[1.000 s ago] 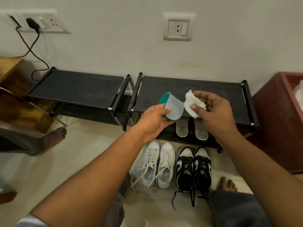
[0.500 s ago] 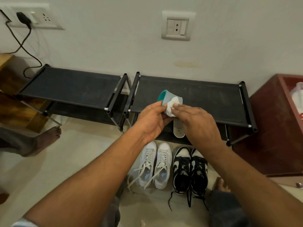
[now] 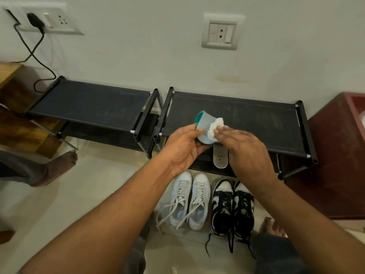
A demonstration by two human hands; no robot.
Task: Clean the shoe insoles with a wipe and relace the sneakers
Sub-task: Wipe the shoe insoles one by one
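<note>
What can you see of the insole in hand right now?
The insole looks like flexible foam, pale grey-blue on its top face, teal on the underside. It is bent into a curve, held in the air before the black rack. The left hand grips its lower end; the right hand presses a white wipe against its top face.

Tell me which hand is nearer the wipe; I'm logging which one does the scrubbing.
Right. The right hand presses the wipe with its fingers; the left hand grips the insole just beside the wipe.
</note>
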